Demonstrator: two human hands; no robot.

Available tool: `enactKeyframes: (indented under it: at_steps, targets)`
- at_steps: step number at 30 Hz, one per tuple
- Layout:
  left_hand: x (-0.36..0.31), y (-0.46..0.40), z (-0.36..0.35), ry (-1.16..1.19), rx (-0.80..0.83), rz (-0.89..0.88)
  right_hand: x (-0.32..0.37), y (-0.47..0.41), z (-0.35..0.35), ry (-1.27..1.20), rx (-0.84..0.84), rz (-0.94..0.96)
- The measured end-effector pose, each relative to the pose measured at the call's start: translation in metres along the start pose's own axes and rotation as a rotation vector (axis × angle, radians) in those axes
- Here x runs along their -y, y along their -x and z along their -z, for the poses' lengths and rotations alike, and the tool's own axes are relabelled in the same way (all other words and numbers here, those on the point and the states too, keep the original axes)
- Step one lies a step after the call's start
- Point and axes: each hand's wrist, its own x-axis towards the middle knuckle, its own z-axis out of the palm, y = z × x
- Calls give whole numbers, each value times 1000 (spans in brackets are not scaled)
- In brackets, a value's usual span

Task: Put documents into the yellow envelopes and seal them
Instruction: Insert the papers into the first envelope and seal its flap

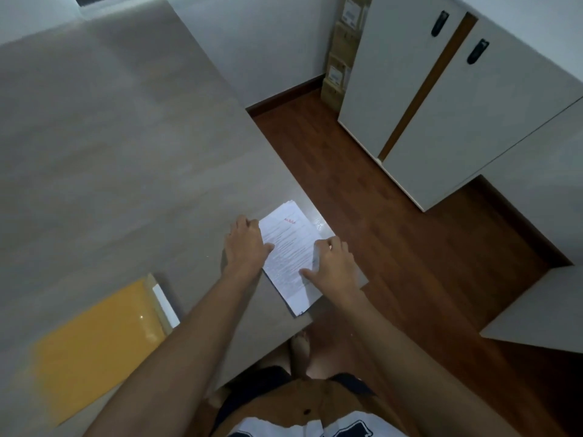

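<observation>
A person stands at the corner of a grey table, both bare arms reaching forward. A stack of printed papers lies at the table's right edge, near the corner. The left hand rests flat at the stack's left edge, fingers loosely spread, gripping nothing. The right hand lies palm-down on the stack's right side, fingers spread over the paper. A yellow envelope lies well apart to the left, flap open.
</observation>
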Motion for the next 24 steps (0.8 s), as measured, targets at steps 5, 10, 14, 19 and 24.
enactKeyframes:
  at_steps: [5, 10, 14, 19, 24]
  targets:
    - [-6, -2, 1, -27, -5, 34, -2, -2, -1, 11, -14, 22]
    - [-18, -2, 7, 34, 12, 42, -3, -2, 0, 16, -13, 31]
    - [-20, -4, 8, 90, 43, 54, -4, -1, 1, -7, -18, 30]
    - [-23, -1, 8, -39, 93, -35, -4, 1, 0, -14, -32, 28]
    - [-14, 6, 18, 66, 156, -18, -7, 3, -2, -88, -77, -8]
